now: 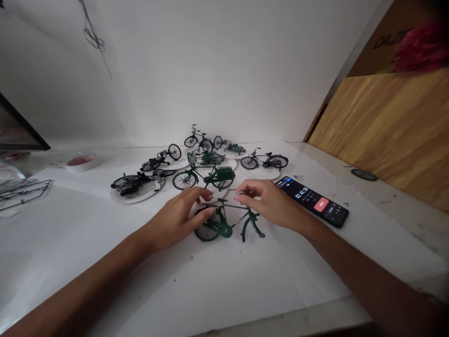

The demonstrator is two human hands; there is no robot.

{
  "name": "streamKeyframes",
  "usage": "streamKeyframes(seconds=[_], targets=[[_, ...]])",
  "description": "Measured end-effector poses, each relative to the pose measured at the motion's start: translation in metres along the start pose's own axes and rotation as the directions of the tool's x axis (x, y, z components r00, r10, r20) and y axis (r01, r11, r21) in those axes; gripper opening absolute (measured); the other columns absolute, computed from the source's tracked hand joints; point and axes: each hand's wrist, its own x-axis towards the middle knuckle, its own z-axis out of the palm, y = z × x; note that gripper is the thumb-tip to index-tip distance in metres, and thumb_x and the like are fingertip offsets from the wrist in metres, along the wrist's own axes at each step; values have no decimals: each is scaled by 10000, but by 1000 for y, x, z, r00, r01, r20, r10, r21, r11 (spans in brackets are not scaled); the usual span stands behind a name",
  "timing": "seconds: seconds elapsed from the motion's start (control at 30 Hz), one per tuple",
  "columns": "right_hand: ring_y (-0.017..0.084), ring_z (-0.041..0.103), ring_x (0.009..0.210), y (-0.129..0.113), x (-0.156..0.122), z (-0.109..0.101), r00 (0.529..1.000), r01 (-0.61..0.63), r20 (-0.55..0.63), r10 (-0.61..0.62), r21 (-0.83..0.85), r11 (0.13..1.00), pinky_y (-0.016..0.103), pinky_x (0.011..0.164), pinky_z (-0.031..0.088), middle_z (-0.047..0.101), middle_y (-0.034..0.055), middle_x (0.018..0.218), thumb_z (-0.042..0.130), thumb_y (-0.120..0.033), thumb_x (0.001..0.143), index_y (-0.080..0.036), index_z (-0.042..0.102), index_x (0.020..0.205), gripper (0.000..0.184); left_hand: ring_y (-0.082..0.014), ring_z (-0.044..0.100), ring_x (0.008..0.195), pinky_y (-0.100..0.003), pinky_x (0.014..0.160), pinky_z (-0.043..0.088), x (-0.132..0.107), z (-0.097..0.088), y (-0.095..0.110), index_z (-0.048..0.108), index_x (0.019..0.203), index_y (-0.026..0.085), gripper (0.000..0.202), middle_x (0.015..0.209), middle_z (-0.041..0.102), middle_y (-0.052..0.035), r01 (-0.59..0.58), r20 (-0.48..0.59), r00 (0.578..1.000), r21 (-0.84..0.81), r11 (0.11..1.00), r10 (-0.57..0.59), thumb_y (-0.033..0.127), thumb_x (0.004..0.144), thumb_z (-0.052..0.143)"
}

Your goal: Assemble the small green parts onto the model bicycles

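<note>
A green miniature bicycle (224,228) lies in front of me, with a rear wheel and a bare front fork. My left hand (184,210) is over its rear end, thumb and forefinger apart on either side of the rear wheel's top; whether the thumb touches it I cannot tell. Above the frame's front half, my right hand (268,201) has its fingertips pinched together, and anything between them is too small to make out. Just behind stands a second green miniature bicycle (204,177) with a green box over its rear wheel.
Several dark miniature bicycles (268,161) stand or lie on white plates (135,198) at the back. A phone (315,203) running a timer lies right, near a loose small wheel (364,174). Left are green frame parts (26,194) and a bowl (82,162). A wooden board (389,135) leans right.
</note>
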Motion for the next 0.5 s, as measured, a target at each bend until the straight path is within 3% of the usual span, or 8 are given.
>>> streamKeyframes(seconds=[0.13,0.27,0.37,0.43,0.5], targets=[[159,615,792,-2,1,14,986,120,-118,-117,16,993,286,710,457,684,8,841,604,-334,926,-201,666,861,160,-200,646,895,-298,743,501,2,-1,-3,630,1166,251,316,1037,699,-35,105,121,989,-213,971,-80,462,963,511],[175,630,859,-2,1,18,943,256,-222,-250,-1,967,327,802,498,667,24,891,632,-283,916,-213,647,862,91,-177,612,824,-282,711,473,3,-3,-2,652,1042,224,249,923,679,-19,83,70,995,-266,960,-66,429,951,545],[219,605,1090,-1,2,17,905,318,-299,-303,1,948,416,979,481,639,52,1096,632,-267,916,-238,657,876,55,-167,583,784,-270,664,453,3,-7,-1,632,998,204,224,898,652,-27,59,8,998,-265,962,-59,399,958,529],[240,543,1232,0,1,17,908,312,-303,-288,31,950,455,1062,440,595,53,1239,621,-268,923,-255,674,904,58,-160,564,761,-261,636,439,3,-8,-1,615,996,202,202,891,640,-27,50,-25,998,-256,965,-59,379,960,525],[240,545,1243,0,1,17,932,268,-277,-232,98,958,452,1049,466,575,51,1301,622,-293,925,-276,670,1007,96,-153,545,732,-255,619,430,3,-9,-1,598,996,205,186,869,628,-21,41,-44,998,-251,967,-54,371,962,522]])
